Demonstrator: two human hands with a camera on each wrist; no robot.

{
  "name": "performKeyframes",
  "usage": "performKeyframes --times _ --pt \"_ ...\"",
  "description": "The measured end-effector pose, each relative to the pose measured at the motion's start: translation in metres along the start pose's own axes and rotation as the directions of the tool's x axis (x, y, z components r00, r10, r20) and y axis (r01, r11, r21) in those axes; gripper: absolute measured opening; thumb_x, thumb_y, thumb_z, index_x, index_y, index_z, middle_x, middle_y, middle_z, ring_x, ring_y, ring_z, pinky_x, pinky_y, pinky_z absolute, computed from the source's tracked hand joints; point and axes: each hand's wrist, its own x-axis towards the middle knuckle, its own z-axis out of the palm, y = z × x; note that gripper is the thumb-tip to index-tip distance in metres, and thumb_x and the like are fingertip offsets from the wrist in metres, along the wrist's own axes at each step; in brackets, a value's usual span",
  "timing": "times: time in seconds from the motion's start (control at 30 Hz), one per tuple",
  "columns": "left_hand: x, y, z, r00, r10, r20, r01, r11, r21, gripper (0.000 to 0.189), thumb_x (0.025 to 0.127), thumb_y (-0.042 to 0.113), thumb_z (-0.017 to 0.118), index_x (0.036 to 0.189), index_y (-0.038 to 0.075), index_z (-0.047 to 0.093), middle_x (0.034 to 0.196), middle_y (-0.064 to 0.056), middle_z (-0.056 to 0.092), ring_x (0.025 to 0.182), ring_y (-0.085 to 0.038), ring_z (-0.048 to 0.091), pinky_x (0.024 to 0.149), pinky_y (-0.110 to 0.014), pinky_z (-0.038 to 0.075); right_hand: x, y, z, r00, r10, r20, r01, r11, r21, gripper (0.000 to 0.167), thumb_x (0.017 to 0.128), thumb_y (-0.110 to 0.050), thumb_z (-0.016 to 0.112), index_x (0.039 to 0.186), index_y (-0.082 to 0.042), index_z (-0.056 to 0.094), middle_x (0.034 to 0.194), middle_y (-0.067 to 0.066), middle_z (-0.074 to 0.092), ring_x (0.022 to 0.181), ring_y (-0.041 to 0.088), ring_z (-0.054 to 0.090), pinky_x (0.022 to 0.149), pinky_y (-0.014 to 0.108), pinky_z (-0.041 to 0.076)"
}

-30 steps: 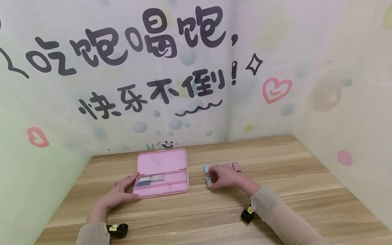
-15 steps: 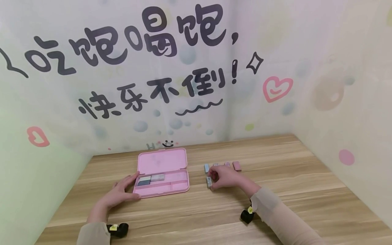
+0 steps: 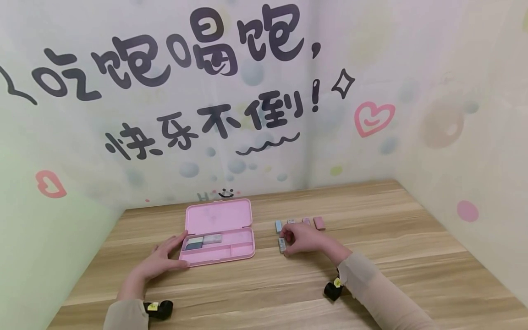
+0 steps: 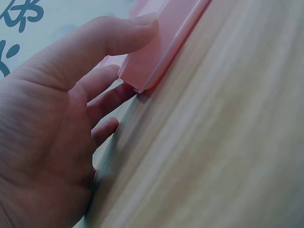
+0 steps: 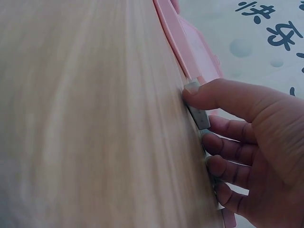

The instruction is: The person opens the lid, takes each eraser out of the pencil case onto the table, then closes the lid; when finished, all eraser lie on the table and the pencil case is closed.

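A pink pencil case [image 3: 222, 215] lies with its lid raised at the back. My left hand [image 3: 158, 261] holds its left end, thumb at the front and fingers at the side; the left wrist view shows the thumb [image 4: 135, 35] on the case wall. Inside sit a dark-and-pale block [image 3: 194, 244] and a grey block [image 3: 212, 239]. To the right of the case, my right hand [image 3: 303, 238] pinches a small grey eraser-like block [image 3: 282, 246] between thumb and fingers, low at the table. The right wrist view shows the thumb on this grey block [image 5: 202, 117].
Behind the right hand stands a row of small blocks: a light blue one [image 3: 278, 226], two partly hidden ones, and a dusty pink one [image 3: 319, 223]. The wooden table [image 3: 255, 293] meets a printed wall [image 3: 264, 174] at the back. Black wrist devices [image 3: 160, 310] hang at both cuffs.
Both hands stay in place, the left on the pencil case and the right on the grey block. The head view shifts very slightly.
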Motion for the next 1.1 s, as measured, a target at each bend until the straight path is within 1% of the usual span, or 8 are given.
performKeyframes --times 0.5,0.67,0.77,0.87,0.97,1.1 --pt "-0.002 0.003 -0.001 1.000 -0.014 0.005 0.014 1.000 -0.014 0.097 0.077 0.033 0.080 0.154 0.009 0.025 0.153 -0.031 0.020 0.141 -0.051 0.005 0.106 -0.068 -0.009 -0.001 -0.001 0.000 1.000 0.000 0.005 0.000 1.000 -0.001 0.040 0.071 -0.016 0.083 0.104 -0.008 0.061 0.087 -0.004 0.056 0.081 0.012 0.051 0.072 0.027 0.046" --pt "-0.003 0.004 -0.001 1.000 -0.001 0.009 0.001 1.000 -0.009 0.096 0.078 0.032 0.079 0.154 0.008 0.025 0.153 -0.032 0.020 0.140 -0.051 0.006 0.106 -0.069 -0.008 -0.001 -0.003 -0.004 0.999 0.016 0.031 -0.016 1.000 -0.003 0.042 0.072 -0.018 0.084 0.106 -0.009 0.061 0.088 -0.004 0.057 0.082 0.012 0.052 0.073 0.028 0.046" --pt "-0.004 0.005 -0.001 1.000 0.005 0.011 -0.005 1.000 -0.012 0.095 0.078 0.030 0.080 0.153 0.008 0.026 0.152 -0.032 0.020 0.140 -0.052 0.006 0.105 -0.069 -0.008 0.002 -0.006 -0.011 0.999 0.019 0.051 -0.018 1.000 -0.009 0.040 0.072 -0.019 0.084 0.105 -0.009 0.063 0.087 -0.003 0.058 0.080 0.012 0.053 0.072 0.029 0.046" --pt "-0.004 0.005 -0.001 1.000 0.000 0.013 0.000 1.000 -0.013 0.095 0.078 0.030 0.080 0.153 0.008 0.026 0.153 -0.032 0.021 0.140 -0.051 0.007 0.106 -0.069 -0.008 0.008 -0.010 -0.019 0.998 0.007 0.068 -0.005 1.000 -0.019 0.034 0.074 -0.016 0.081 0.102 -0.009 0.064 0.084 -0.003 0.059 0.077 0.011 0.054 0.069 0.029 0.046" --pt "-0.004 0.005 0.000 1.000 -0.005 0.015 0.005 1.000 -0.017 0.095 0.078 0.031 0.080 0.153 0.009 0.026 0.153 -0.031 0.021 0.140 -0.051 0.006 0.106 -0.069 -0.008 0.019 -0.017 -0.027 0.996 -0.010 0.092 0.012 1.000 -0.018 0.028 0.077 -0.013 0.077 0.102 -0.008 0.066 0.082 -0.002 0.060 0.074 0.012 0.055 0.066 0.029 0.047" --pt "-0.004 0.005 0.000 1.000 -0.001 0.011 0.001 1.000 -0.016 0.095 0.078 0.031 0.080 0.153 0.009 0.026 0.153 -0.030 0.021 0.140 -0.051 0.007 0.105 -0.070 -0.008 0.039 -0.026 -0.030 0.993 -0.017 0.118 0.022 0.999 -0.038 0.024 0.083 -0.014 0.072 0.106 -0.011 0.067 0.086 -0.004 0.061 0.072 0.013 0.056 0.062 0.029 0.049"
